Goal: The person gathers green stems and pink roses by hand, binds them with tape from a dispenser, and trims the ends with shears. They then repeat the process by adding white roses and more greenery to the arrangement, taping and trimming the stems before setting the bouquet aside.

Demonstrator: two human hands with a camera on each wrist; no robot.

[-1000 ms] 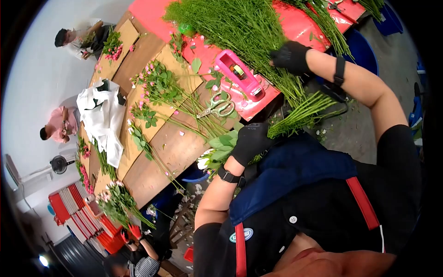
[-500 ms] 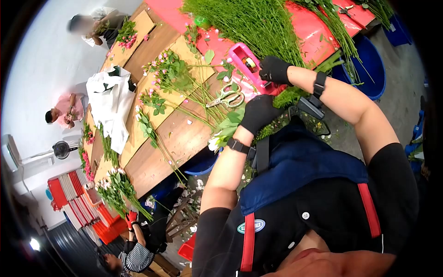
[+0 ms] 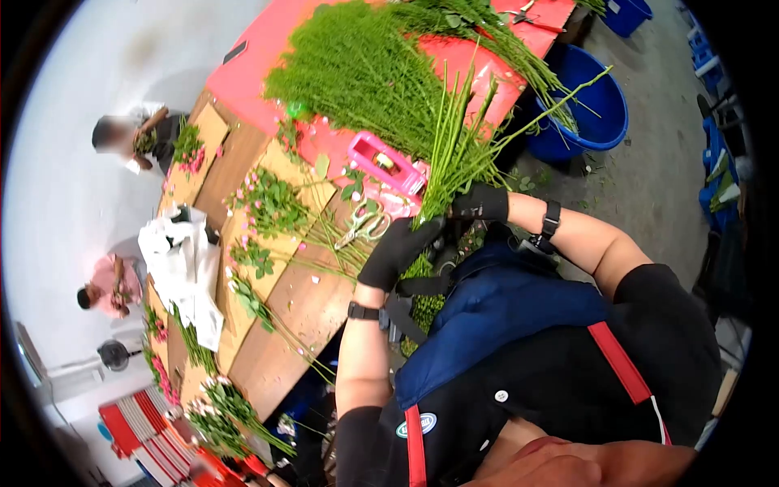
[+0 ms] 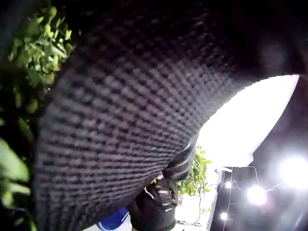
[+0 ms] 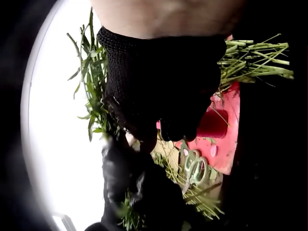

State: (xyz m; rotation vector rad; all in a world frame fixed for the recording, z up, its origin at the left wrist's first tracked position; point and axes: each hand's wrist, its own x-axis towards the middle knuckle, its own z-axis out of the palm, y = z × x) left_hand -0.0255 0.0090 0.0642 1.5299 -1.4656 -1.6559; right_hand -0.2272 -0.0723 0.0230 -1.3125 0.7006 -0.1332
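In the head view, a bunch of green stems [image 3: 446, 166] stands with its cut ends up between my two black-gloved hands. My left hand [image 3: 398, 253] grips it from the left, and leafy tops [image 3: 425, 307] hang below that hand. My right hand [image 3: 482, 203] holds the bunch from the right, close against the left. In the right wrist view, my right hand [image 5: 159, 86] meets the left hand [image 5: 137, 180], with stems [image 5: 255, 62] sticking out to the side. Glove fabric [image 4: 115, 130] fills most of the left wrist view, hiding the left fingers.
Near the hands are a pink tape dispenser [image 3: 385, 165] and scissors [image 3: 364, 222]. A wide pile of greens [image 3: 349, 81] covers the red sheet. Pink roses [image 3: 272, 199] and white cloth [image 3: 178, 268] lie on the table. A blue bucket [image 3: 600, 122] stands right; people work opposite.
My right hand has come off the pile and in beside my left hand. The held bunch has swung from pointing right to cut ends up. The head view has shifted.
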